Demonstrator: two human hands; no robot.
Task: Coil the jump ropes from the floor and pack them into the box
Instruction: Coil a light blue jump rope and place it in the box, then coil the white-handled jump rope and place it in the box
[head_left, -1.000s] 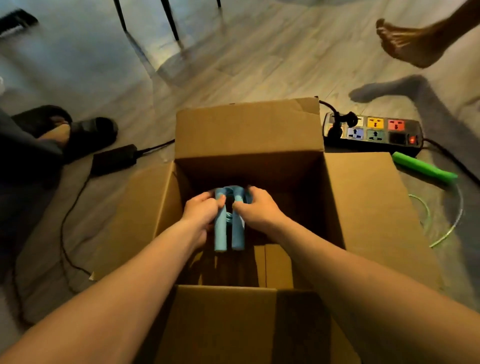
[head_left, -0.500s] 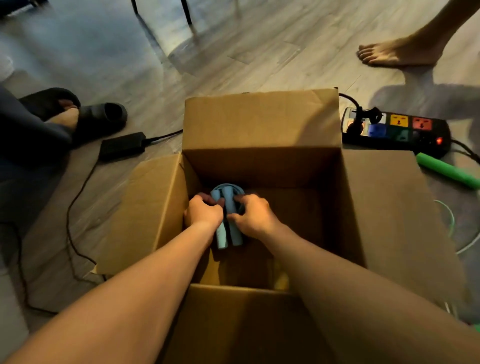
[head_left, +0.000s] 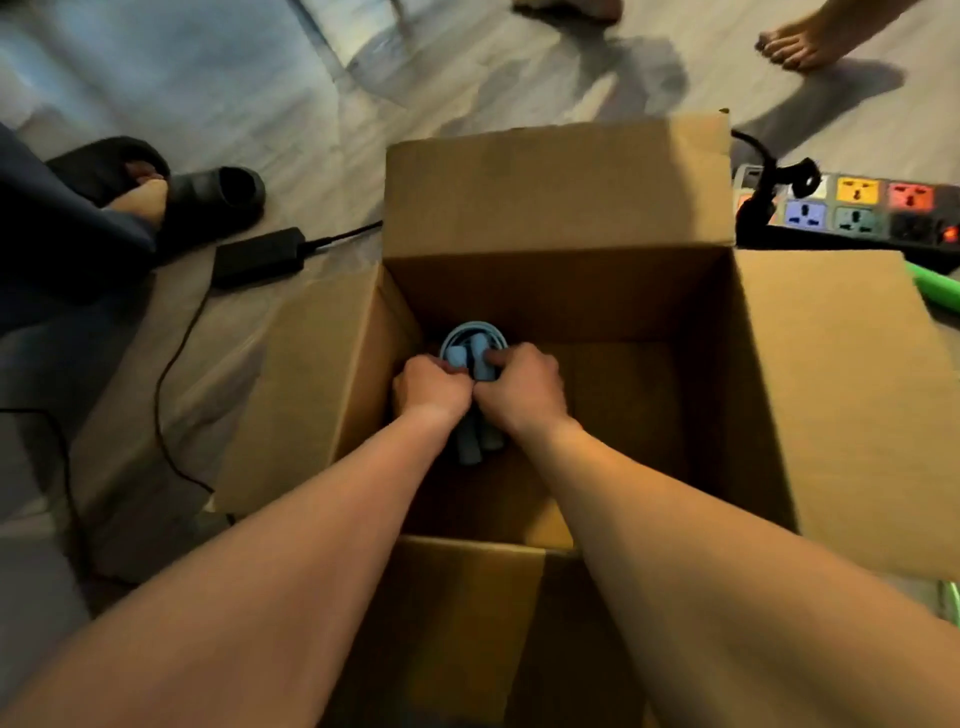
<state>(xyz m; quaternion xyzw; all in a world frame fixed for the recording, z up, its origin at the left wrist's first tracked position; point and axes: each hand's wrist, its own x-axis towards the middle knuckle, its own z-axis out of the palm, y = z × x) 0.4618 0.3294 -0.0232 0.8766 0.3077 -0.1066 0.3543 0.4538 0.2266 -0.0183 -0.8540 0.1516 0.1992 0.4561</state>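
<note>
You have the coiled light-blue jump rope with its two cylindrical handles (head_left: 470, 358) low inside the open brown cardboard box (head_left: 556, 208), towards the far left corner and close to the left wall. Your left hand (head_left: 431, 387) has its fingers curled round the left side of the bundle, and your right hand (head_left: 524, 389) wraps over the right handle, fingers closed on it. Both hands are gripping, not resting. Expect the bundle to be light. The handles look stiff and easy to clamp, while the thin cord is probably springy and inclined to unwind once you let go. Hold it across both handles with the loops trapped between them, not by the cord alone. The handles lie side by side, pointing back at you, with the cord arching in a tight round loop past their far ends. Whether it touches the bottom yet cannot be told. A bright green jump-rope handle (head_left: 935, 291) lies on the floor beyond the right flap, not yet packed.
</note>
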